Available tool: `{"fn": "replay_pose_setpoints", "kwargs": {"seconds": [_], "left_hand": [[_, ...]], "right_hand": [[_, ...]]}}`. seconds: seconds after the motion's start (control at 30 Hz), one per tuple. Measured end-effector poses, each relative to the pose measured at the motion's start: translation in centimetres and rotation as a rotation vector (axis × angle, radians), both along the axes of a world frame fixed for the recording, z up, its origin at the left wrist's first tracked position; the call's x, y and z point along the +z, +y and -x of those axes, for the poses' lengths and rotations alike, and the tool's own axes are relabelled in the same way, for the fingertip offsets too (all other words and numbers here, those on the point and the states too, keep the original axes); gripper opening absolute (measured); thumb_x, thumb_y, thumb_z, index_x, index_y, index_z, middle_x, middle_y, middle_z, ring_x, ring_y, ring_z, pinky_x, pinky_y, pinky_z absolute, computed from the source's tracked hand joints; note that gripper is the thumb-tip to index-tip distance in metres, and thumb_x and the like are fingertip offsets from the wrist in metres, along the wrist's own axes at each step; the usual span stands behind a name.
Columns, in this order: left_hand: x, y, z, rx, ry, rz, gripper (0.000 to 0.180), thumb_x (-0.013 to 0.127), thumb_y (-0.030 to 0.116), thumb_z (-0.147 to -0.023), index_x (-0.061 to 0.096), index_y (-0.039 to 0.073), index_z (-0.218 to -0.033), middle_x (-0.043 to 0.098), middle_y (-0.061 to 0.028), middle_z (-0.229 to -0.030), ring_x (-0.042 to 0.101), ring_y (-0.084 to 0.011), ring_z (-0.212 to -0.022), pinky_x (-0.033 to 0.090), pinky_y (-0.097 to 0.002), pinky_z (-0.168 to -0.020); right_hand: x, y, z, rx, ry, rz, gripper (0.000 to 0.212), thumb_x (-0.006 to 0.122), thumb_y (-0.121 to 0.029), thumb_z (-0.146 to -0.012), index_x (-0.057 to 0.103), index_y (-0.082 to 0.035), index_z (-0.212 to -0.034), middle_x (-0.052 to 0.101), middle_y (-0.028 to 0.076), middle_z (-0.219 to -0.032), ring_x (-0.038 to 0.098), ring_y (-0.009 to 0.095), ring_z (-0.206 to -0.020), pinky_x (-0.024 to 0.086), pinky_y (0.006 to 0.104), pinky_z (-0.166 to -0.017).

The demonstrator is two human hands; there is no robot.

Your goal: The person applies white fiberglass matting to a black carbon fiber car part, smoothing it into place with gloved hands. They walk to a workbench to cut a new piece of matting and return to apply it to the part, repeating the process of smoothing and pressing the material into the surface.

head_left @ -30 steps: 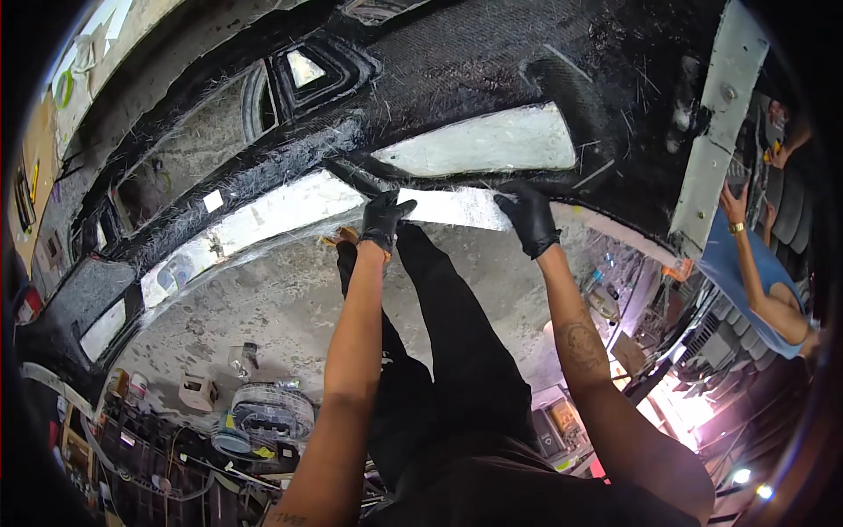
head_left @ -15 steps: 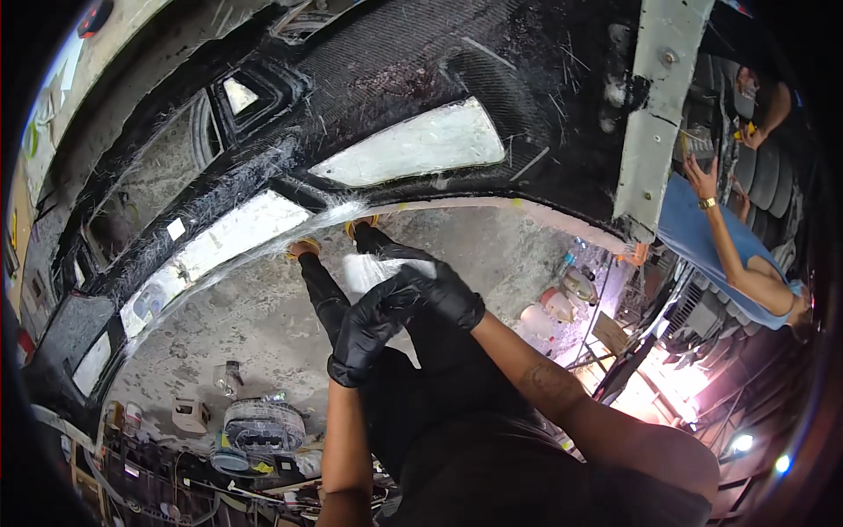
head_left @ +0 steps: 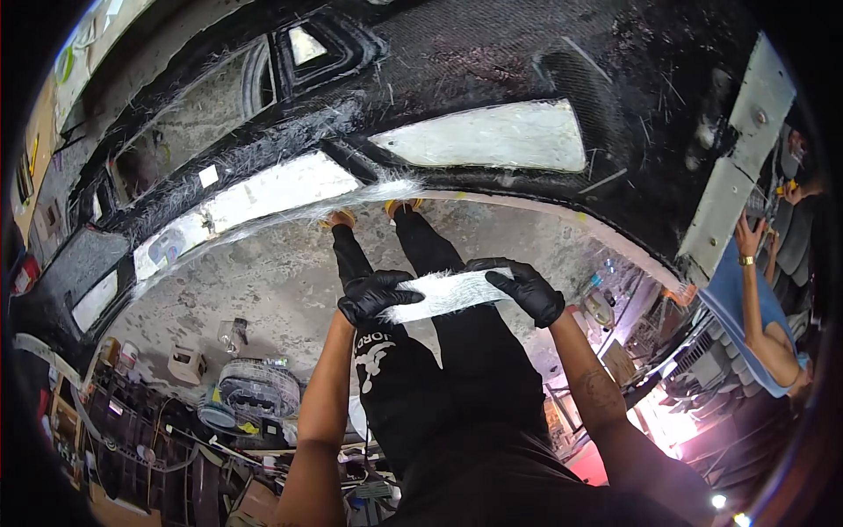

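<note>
A strip of white fibreglass mat (head_left: 452, 293) with frayed edges is held flat between my two black-gloved hands, above my legs. My left hand (head_left: 376, 297) pinches its left end. My right hand (head_left: 529, 292) grips the right end, thumb on top. Beyond them spans a large black moulded panel (head_left: 457, 61) with window-like openings and white inset patches. Along its near curved edge, loose white fibres (head_left: 395, 190) stick out, close to my feet. Neither hand touches the panel.
A grey metal strip (head_left: 733, 167) borders the panel at the right. Behind it, a person in a blue top (head_left: 746, 299) works with raised hands. On the concrete floor at lower left stand a beige container (head_left: 186, 364) and a rounded moulded piece (head_left: 259, 388).
My hands have moved apart, and the white mat between them is now stretched out into a flat strip. The view has shifted, so the panel sits differently in it.
</note>
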State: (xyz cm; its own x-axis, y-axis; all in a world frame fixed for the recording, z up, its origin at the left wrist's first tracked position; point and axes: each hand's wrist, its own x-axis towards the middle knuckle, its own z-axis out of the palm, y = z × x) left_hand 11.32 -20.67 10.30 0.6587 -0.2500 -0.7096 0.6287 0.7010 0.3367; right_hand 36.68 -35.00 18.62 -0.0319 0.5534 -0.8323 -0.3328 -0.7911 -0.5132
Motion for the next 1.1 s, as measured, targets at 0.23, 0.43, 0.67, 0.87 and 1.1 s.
{"fn": "replay_pose_setpoints", "kwargs": {"seconds": [0.23, 0.43, 0.67, 0.87, 1.1], "left_hand": [[-3.5, -2.1, 4.2, -0.135, -0.096, -0.367, 0.024, 0.072, 0.021, -0.079, 0.067, 0.003, -0.092, 0.065, -0.0036, -0.080, 0.056, -0.0096, -0.070, 0.046, -0.0266, -0.065], [-3.3, -0.4, 6.3, -0.216, 0.027, -0.277, 0.040, 0.076, 0.026, -0.075, 0.064, 0.002, -0.104, 0.064, -0.0105, -0.100, 0.058, -0.0180, -0.092, 0.045, -0.0296, -0.082], [-3.9, 0.5, 9.4, -0.155, 0.067, -0.265, 0.053, 0.079, 0.024, -0.070, 0.058, -0.001, -0.113, 0.056, -0.0139, -0.118, 0.051, -0.0209, -0.111, 0.041, -0.0312, -0.094], [-3.9, 1.4, 8.8, -0.019, -0.002, -0.314, 0.025, 0.074, 0.021, -0.076, 0.068, 0.002, -0.091, 0.065, -0.0068, -0.077, 0.058, -0.0126, -0.069, 0.046, -0.0286, -0.065], [-2.7, 3.3, 7.7, -0.040, -0.053, -0.253, 0.025, 0.073, 0.020, -0.077, 0.067, 0.002, -0.095, 0.066, -0.0030, -0.078, 0.058, -0.0095, -0.070, 0.047, -0.0270, -0.065]], "right_hand": [[-4.7, -0.9, 1.8, 0.267, -0.499, 0.038, 0.029, 0.065, -0.015, -0.083, 0.062, -0.004, -0.110, 0.065, 0.009, -0.103, 0.061, 0.015, -0.093, 0.049, 0.0285, -0.079], [-14.1, 3.5, 3.8, -0.430, -0.155, 0.342, 0.032, 0.060, -0.032, -0.087, 0.065, -0.004, -0.101, 0.066, 0.005, -0.096, 0.063, 0.014, -0.076, 0.051, 0.0264, -0.064], [-17.3, 4.7, 5.2, -0.622, -0.306, 0.372, 0.032, 0.055, -0.031, -0.090, 0.063, -0.001, -0.087, 0.069, 0.010, -0.084, 0.063, 0.015, -0.064, 0.051, 0.0264, -0.052], [-17.5, 4.9, 5.7, -0.673, -0.318, 0.363, 0.031, 0.055, -0.030, -0.090, 0.063, -0.001, -0.086, 0.068, 0.011, -0.084, 0.063, 0.016, -0.064, 0.051, 0.0273, -0.051], [-14.0, 5.2, 5.2, -0.497, -0.208, 0.425, 0.035, 0.054, -0.035, -0.090, 0.062, -0.003, -0.104, 0.066, 0.006, -0.100, 0.063, 0.015, -0.077, 0.052, 0.0334, -0.067]]}}
